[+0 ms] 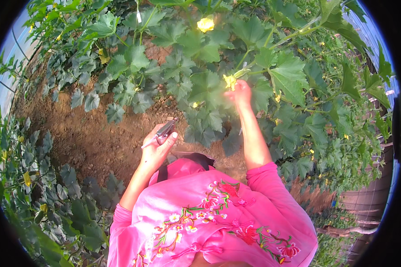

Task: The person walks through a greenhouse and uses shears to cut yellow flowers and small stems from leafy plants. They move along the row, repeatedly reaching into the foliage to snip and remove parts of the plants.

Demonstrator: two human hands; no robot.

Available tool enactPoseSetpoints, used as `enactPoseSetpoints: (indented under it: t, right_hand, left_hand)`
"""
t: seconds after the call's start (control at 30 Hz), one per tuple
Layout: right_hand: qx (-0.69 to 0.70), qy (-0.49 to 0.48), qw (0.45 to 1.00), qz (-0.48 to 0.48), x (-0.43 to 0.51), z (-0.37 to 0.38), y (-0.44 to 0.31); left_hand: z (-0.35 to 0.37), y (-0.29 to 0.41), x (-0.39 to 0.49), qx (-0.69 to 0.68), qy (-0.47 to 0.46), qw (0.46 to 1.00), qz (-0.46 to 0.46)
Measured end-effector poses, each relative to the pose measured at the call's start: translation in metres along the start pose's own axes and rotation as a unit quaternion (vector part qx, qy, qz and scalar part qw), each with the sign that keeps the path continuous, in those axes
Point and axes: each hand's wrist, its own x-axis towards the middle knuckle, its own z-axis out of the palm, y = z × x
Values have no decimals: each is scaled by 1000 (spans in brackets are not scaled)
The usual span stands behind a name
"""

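My left hand [158, 143] is closed around a small dark hand tool [167, 127] with a metal tip, whose exact kind I cannot tell; a pale strip hangs beside it. My right hand [239, 94] is raised among the vines, at a yellow blossom [230, 82] on the end of a small green fruit [241, 72]. The fingers are slightly blurred, and whether they grip the blossom cannot be made out. Above, another yellow flower [206, 24] stands on the vine. Broad lobed green leaves [287, 75] surround my right hand.
Bare brown soil [87, 133] lies to the left, between leafy rows. More vines with yellow flowers [27, 179] grow at the lower left. Thick stems [300, 32] cross the upper right. Plastic sheeting [6, 90] shows at the left rim, and a wooden pole [347, 231] at the lower right.
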Motion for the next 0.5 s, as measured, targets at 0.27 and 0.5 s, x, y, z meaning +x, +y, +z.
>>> enactPoseSetpoints:
  t: [0.27, 0.5]
  right_hand:
    - [11, -22, 1000, -14, -2, -6, -1]
    - [14, -67, 996, -64, -13, 0, -29]
  left_hand:
    - [20, -7, 10, -7, -20, 1000, -1]
    - [56, 3, 42, 170, -14, 967, 190]
